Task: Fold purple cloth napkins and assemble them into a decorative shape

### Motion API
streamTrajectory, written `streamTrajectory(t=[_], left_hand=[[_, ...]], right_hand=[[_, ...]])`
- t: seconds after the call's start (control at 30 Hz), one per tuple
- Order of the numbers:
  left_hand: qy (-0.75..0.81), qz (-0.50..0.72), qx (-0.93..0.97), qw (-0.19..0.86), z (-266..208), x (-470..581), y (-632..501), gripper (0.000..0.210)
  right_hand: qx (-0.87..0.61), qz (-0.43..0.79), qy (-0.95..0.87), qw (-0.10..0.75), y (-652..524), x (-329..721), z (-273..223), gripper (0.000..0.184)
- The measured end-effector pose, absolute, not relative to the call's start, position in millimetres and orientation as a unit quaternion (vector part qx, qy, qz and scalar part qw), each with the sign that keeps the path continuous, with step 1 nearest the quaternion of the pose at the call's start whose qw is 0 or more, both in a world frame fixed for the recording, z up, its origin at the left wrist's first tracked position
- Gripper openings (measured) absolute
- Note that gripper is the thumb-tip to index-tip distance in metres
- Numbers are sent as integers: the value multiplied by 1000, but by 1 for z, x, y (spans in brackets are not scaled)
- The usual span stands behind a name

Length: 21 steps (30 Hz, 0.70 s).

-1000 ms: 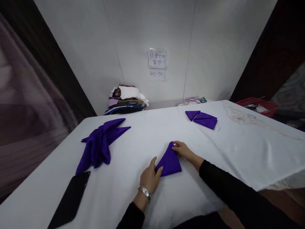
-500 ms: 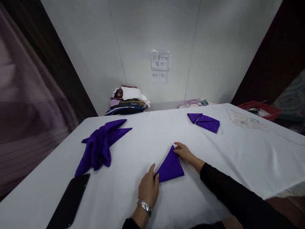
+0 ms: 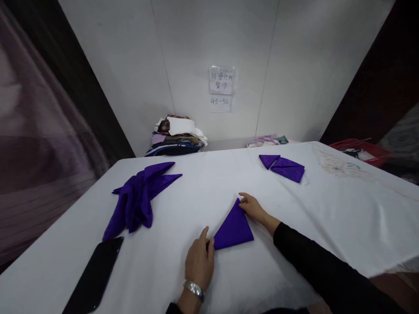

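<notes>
On the white cloth before me lies a purple napkin (image 3: 234, 229), folded into a flat triangle with its tip pointing away. My right hand (image 3: 254, 208) has thumb and fingers at that tip, pinching it. Beside the lower left corner is my left hand (image 3: 199, 261), a silver bracelet on its wrist. Its index finger stretches forward and its thumb is at the corner's edge; the other fingers are mostly hidden. Farther left rests a purple napkin shaped into loose pleats with pointed ends (image 3: 139, 198). Another folded purple napkin (image 3: 288, 169) lies flat at the back right.
A black phone-like slab (image 3: 96, 274) lies at the front left. Behind the table are a stack of folded clothes (image 3: 178, 137) and a smaller cloth pile (image 3: 266, 141). Paper signs (image 3: 222, 83) hang on the wall. A red basket (image 3: 376, 155) stands at the far right.
My left hand has shifted slightly left and back from the triangle's corner. My right hand stays at the tip, and the napkin keeps its shape. The view has tilted slightly.
</notes>
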<state>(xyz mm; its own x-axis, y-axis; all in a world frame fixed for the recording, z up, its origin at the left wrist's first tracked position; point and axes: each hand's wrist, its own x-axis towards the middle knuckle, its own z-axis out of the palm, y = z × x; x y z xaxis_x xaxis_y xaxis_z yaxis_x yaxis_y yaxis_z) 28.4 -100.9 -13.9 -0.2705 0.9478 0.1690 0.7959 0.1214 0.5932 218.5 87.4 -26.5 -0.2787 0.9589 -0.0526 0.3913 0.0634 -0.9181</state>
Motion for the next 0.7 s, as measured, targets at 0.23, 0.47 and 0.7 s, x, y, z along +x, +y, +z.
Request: streamTrajectory(t=[0.23,0.47,0.7], left_hand=[[734,306,595,113,-16,28,-101,39],[732,301,601,111,-16,29,-101,40],[739,308,589,110,-16,28,-102,39]], right_hand=[[-525,423,-674,301,85,217,-22,56],[-534,382,-701,278,85,215,-17,55],[-545,340,-724,251,87,214,-18,56]])
